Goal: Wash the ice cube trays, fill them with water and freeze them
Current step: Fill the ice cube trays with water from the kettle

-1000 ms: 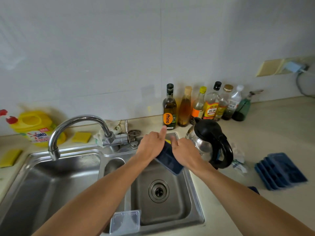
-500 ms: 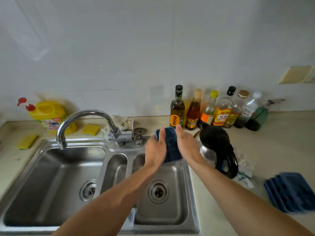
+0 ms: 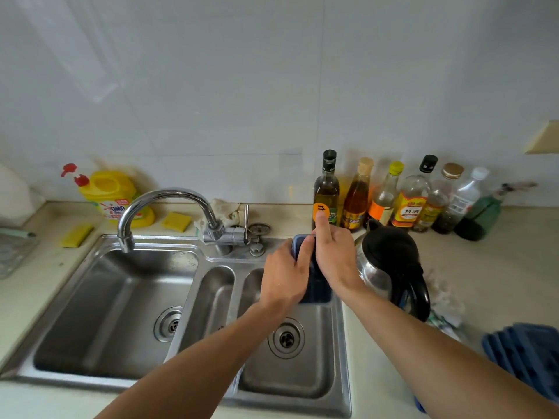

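Both hands are gripping one blue tray at the centre of the frame: the left hand is curling its fingers over the tray's upper left edge, and the right hand is clasping the right edge with its index finger sticking straight up. The tray is standing almost on end above the right basin of the sink, its cells mostly hidden by the hands, so whether anything is in them cannot be told. The sink is showing three basins and two round drains, with one faucet arching over the large left basin. Just right of the hands a kettle is sitting with its black lid down, its contents hidden. Behind it seven bottles are lining the wall, holding dark, amber, pale and green liquids at differing levels. At the lower right a stack of trays is lying on the counter, cut off by the frame edge, its number too blurred to count. At the upper left of the sink a yellow jug is standing near two yellow sponges, and a rack is running off the left edge.
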Available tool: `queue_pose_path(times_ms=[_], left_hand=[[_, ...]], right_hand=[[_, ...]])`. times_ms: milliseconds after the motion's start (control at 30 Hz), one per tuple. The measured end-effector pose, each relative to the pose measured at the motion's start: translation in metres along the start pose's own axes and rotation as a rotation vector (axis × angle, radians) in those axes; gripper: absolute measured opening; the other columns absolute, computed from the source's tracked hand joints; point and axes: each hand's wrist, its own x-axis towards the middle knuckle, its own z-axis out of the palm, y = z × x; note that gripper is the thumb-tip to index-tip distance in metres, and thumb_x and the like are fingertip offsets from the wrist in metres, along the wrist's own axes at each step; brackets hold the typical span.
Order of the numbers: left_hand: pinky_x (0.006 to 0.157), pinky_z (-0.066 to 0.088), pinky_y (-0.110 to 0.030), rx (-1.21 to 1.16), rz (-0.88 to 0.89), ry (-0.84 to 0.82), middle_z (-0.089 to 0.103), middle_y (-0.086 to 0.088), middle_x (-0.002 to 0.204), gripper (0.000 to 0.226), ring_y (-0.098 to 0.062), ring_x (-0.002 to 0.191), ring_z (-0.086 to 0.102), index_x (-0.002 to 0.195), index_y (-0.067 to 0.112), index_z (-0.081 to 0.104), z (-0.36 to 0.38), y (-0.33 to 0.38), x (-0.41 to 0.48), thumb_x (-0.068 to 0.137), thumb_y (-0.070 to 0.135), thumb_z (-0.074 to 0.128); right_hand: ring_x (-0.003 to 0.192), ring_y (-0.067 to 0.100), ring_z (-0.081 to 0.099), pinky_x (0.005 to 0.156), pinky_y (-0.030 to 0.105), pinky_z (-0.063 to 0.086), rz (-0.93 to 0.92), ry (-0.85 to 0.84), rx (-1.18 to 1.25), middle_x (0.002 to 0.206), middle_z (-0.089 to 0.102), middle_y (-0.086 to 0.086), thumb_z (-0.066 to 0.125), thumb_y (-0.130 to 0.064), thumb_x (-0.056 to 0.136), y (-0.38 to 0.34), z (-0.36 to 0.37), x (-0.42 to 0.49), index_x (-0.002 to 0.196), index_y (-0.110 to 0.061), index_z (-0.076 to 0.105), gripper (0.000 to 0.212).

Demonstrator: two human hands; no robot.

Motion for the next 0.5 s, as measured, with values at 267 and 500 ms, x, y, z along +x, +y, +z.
queue_pose_path(times_ms=[267, 500], left_hand=[[0.067, 0.058, -0.024, 0.1, 0.08, 0.038, 0.07, 0.011, 0.079, 0.051, 0.001, 0.073, 0.067, 0.099, 0.028, 0.067, -0.023, -0.011, 0.02, 0.089, 0.071, 0.04], [0.051, 0.043, -0.007, 0.09, 0.157, 0.129, 0.06, 0.016, 0.065, 0.033, 0.01, 0.066, 0.062, 0.077, 0.038, 0.053, -0.047, 0.0, 0.042, 0.095, 0.063, 0.041]], right_hand=[[0.087, 0.011, 0.065, 0.08, 0.033, 0.054, 0.06, -0.367, -0.006, 0.089, 0.068, -0.003, 0.042, -0.077, 0.086, -0.001, -0.012, -0.002, 0.092, -0.023, 0.064, 0.059], [0.105, 0.009, 0.071, 0.096, 0.037, 0.057, 0.169, -0.677, 0.036, 0.112, 0.076, -0.007, 0.07, -0.043, 0.078, -0.002, -0.015, -0.005, 0.124, -0.024, 0.066, 0.049]])
